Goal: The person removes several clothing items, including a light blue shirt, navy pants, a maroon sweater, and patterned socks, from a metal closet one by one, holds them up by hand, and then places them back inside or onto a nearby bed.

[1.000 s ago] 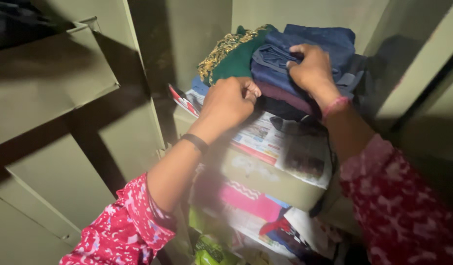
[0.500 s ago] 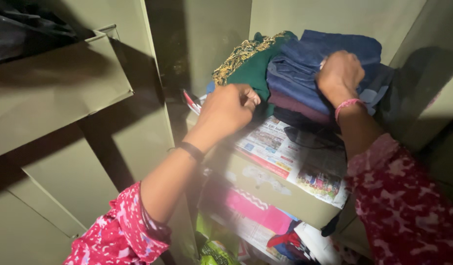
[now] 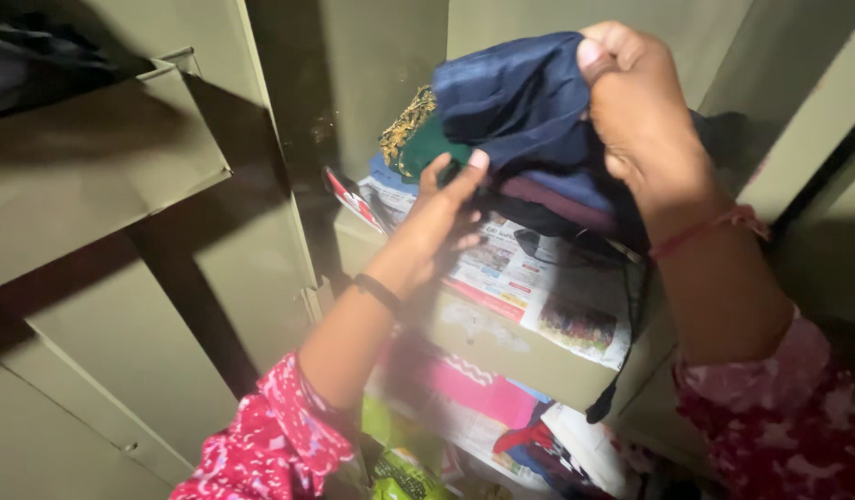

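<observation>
My right hand (image 3: 642, 109) grips a folded dark blue garment (image 3: 520, 97) and holds it lifted above the stack of folded clothes (image 3: 548, 194) on a cupboard shelf. My left hand (image 3: 446, 211) rests with fingers apart against the front of that stack, just under the lifted garment. A green cloth with gold trim (image 3: 411, 139) lies at the stack's left side. The stack sits on a newspaper sheet (image 3: 529, 278) lining the shelf.
The olive metal cupboard has a shelf edge (image 3: 501, 347) and a side wall with a door panel (image 3: 103, 176) at the left. Pink and mixed coloured clothes (image 3: 483, 398) lie on the shelf below. A black strap (image 3: 622, 361) hangs over the shelf front.
My right hand has pulled the dark blue garment up off the stack. My left hand has opened from a fist and now presses against the stack.
</observation>
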